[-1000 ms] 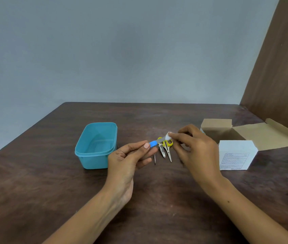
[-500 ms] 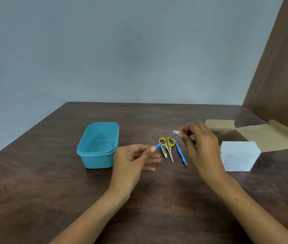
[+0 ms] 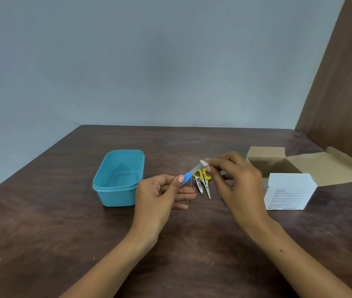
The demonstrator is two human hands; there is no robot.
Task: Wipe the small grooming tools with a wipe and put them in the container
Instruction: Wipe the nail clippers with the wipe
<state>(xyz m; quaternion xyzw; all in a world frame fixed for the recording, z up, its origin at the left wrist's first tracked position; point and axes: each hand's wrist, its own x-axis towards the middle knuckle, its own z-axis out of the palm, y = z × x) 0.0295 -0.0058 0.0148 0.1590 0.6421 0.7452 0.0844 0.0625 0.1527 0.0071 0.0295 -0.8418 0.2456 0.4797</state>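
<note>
My left hand [image 3: 160, 196] pinches the blue handle of a slim metal nail file [image 3: 190, 172], held a little above the table and pointing up to the right. My right hand [image 3: 235, 179] pinches a small white wipe [image 3: 203, 162] round the file's tip. Under the file, on the table, lie yellow-handled scissors [image 3: 205, 182], a nail clipper [image 3: 198, 186] and thin tweezers [image 3: 189, 183]. An open teal container [image 3: 119, 177] with nothing inside stands just left of my left hand.
A white box of wipes [image 3: 289, 192] with its brown cardboard flaps [image 3: 312, 166] open sits at the right. A brown wall panel [image 3: 347, 87] borders the dark wooden table [image 3: 63, 222] on the right, and a grey wall stands behind.
My right hand has slid the wipe back and forth along the file's blade, and it is at the tip now. A blue-handled tool seen on the table half a second ago is hidden behind my right hand.
</note>
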